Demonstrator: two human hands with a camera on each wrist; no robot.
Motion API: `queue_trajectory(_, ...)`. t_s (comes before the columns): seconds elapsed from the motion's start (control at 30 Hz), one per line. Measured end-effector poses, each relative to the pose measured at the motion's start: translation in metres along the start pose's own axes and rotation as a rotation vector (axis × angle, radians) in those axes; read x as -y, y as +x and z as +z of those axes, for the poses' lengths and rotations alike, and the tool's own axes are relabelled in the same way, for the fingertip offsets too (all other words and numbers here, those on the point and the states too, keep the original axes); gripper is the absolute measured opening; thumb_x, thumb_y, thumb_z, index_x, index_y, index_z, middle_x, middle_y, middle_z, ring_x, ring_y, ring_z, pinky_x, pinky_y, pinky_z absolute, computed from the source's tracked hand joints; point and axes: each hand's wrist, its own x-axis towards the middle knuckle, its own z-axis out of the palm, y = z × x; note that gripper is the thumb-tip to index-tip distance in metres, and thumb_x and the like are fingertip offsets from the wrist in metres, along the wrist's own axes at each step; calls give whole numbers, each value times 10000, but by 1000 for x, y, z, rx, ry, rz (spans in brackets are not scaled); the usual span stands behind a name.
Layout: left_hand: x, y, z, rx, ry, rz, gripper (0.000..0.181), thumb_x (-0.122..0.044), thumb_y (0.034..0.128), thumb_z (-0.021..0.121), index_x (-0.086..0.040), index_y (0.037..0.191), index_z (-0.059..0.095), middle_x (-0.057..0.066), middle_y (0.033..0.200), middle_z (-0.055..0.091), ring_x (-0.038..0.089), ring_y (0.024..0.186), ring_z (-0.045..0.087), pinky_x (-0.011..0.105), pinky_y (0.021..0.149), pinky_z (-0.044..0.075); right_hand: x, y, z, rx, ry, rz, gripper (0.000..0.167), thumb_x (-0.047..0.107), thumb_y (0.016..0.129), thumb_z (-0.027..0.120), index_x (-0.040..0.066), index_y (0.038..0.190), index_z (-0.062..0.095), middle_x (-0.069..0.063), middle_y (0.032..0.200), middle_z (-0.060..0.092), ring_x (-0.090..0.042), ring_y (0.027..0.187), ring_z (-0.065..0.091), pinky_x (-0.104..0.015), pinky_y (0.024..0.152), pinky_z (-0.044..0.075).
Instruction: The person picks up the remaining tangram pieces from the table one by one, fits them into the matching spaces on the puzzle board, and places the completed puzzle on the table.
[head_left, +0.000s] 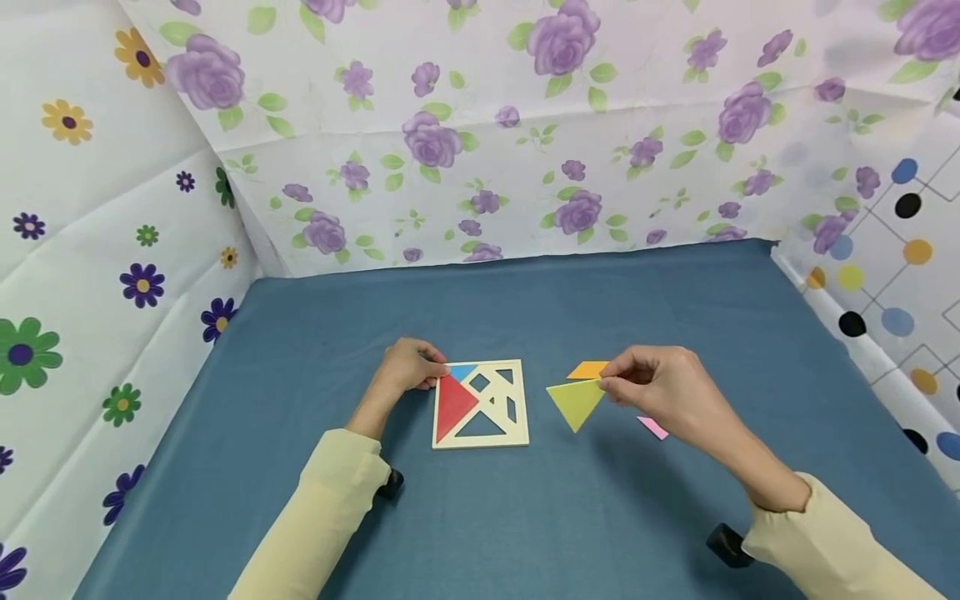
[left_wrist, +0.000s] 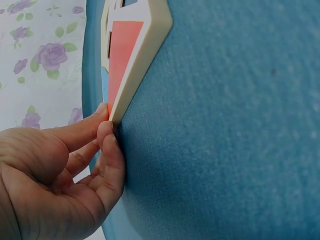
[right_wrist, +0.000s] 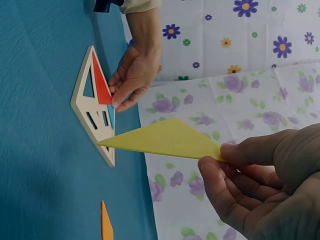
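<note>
A pale wooden tangram board (head_left: pixel 517 432) lies on the cloth, with several cut-out shapes showing dark. The red triangle (head_left: pixel 454 407) fills its left side, and part of a blue piece (head_left: pixel 462 369) shows at the top left. My left hand (head_left: pixel 411 365) pinches the board's upper left corner, thumb on top by the red and blue pieces, as the left wrist view (left_wrist: pixel 75 170) also shows. Right of the board, my right hand (head_left: pixel 669 385) holds a yellow triangle (head_left: pixel 576 405) by one corner between thumb and fingers. The triangle hangs above the cloth, apart from the board.
An orange piece (head_left: pixel 586 369) lies on the blue cloth (head_left: pixel 480 525) behind the yellow triangle. A pink piece (head_left: pixel 652 427) lies under the right hand, partly hidden. A flowered sheet (head_left: pixel 450 200) rises at the back, with patterned sheets on both sides.
</note>
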Motion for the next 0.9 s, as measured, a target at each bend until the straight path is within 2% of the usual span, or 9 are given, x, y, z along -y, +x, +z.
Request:
queue_trajectory(0.3, 3, 2, 4, -19, 8, -5, 126, -98, 913, 809, -20, 1006, 778, 70, 779, 728, 131, 631, 663, 269, 619, 594, -5, 9, 8, 5, 69, 78, 76, 145, 925, 806, 75, 950, 788, -8, 814, 754, -166, 723, 735, -293, 681, 611)
queue_trajectory(0.53, 3, 2, 4, -29, 18, -11, 138, -115, 911, 816, -28, 1012, 781, 61, 767, 721, 120, 623, 657, 269, 622, 593, -9, 18, 17, 21, 183, 120, 91, 80, 917, 800, 7, 966, 778, -88, 865, 766, -274, 746, 755, -330, 718, 635)
queue_trajectory(0.67, 3, 2, 4, -30, 18, -7, 142, -116, 912, 815, -27, 1018, 781, 63, 766, 721, 121, 622, 654, 274, 627, 593, -10, 22, 24, 16, 234, 143, 102, 78, 928, 789, -5, 982, 769, -113, 890, 765, -239, 751, 756, -349, 731, 639)
queue_trajectory(0.9, 3, 2, 3, -31, 17, -2, 140, -123, 913, 816, -32, 1015, 786, 66, 769, 725, 122, 620, 653, 282, 630, 593, -14, 29, 33, 25, 371, 189, 139, 38, 954, 748, -78, 1024, 716, -164, 910, 754, -280, 812, 759, -370, 775, 639)
